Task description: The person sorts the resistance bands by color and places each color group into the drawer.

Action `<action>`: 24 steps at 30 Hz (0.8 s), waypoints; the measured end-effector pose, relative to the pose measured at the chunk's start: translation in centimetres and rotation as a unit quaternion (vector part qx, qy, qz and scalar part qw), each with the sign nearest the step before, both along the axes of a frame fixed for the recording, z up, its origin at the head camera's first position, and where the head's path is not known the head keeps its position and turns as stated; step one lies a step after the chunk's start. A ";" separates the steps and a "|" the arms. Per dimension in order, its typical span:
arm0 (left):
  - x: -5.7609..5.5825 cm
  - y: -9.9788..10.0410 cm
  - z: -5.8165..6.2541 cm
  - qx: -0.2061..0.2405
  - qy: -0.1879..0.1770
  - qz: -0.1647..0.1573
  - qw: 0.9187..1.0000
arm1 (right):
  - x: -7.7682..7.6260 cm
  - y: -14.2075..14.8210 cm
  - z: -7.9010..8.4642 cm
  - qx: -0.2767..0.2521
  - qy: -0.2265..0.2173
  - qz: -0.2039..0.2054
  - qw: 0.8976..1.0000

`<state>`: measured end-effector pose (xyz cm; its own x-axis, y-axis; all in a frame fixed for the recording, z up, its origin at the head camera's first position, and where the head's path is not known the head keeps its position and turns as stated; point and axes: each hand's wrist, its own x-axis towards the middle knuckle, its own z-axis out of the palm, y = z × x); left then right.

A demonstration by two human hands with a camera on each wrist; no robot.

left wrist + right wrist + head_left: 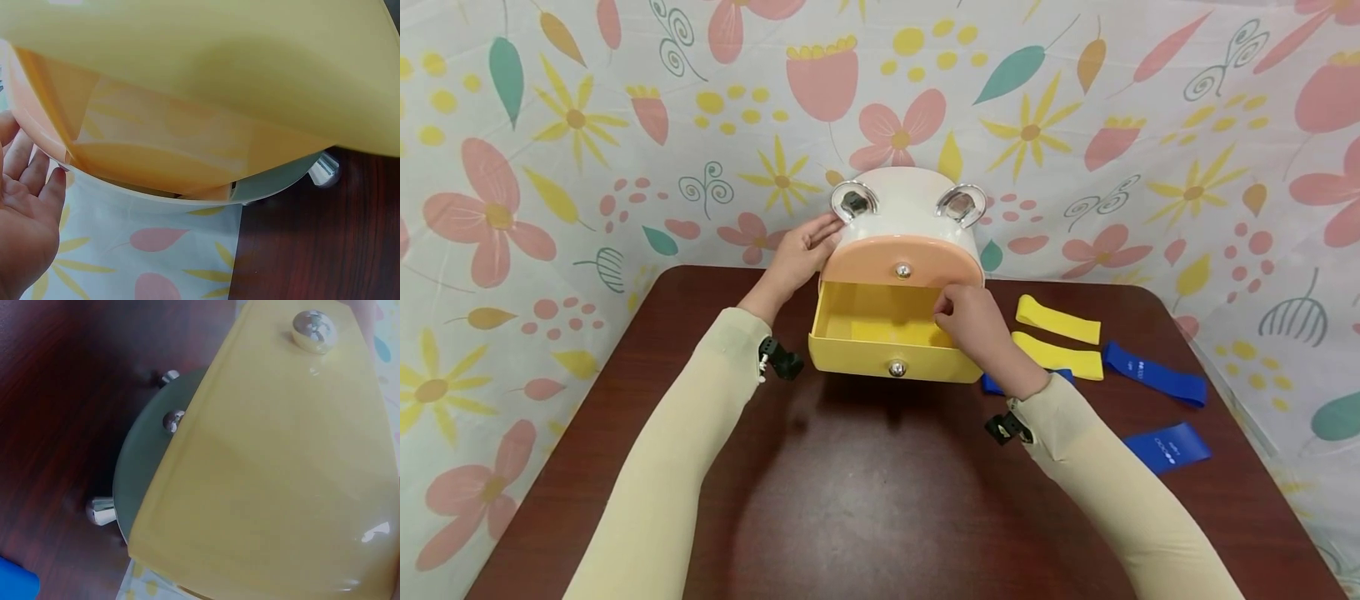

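Observation:
A small white drawer cabinet [904,200] with silver ears stands at the back of the table. Its orange top drawer [865,260] is closed, while the yellow drawer [850,354] below it is pulled out, a flat yellow band [880,331] lying inside. My left hand [801,257] rests on the cabinet's left side, its fingers [53,184] against the white rim in the left wrist view. Over the open drawer's right side is my right hand [973,321], fingers curled in, thumb near the index finger. I cannot tell whether it holds anything.
Right of the cabinet lie two yellow bands [1060,319] and several blue bands [1157,375], one partly behind my right wrist. Below the yellow drawer, a grey-green drawer [147,450] with a silver knob shows in the right wrist view. A flowered cloth [625,150] hangs behind the table.

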<state>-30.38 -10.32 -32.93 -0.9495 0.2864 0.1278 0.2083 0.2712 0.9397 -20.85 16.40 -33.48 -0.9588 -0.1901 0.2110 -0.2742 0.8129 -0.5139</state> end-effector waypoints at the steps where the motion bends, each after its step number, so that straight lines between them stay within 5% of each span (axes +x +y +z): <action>1: 0.0 0.0 0.0 -0.003 0.000 0.000 1.000 | 0.0 0.0 0.0 0.001 0.000 0.000 1.000; 12: 0.3 0.0 0.2 0.003 -0.004 0.002 1.000 | 0.2 0.0 -0.3 -0.028 0.003 -0.002 1.000; 24: 0.3 0.1 0.1 0.013 -0.004 0.002 1.000 | 0.5 0.6 -0.5 -0.198 0.016 -0.029 0.980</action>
<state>-30.03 -10.19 -32.80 -0.9516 0.2796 0.1276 0.2000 0.2481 0.9478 -20.30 17.00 -33.99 -0.9576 -0.0324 0.2863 -0.2537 0.5662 -0.7842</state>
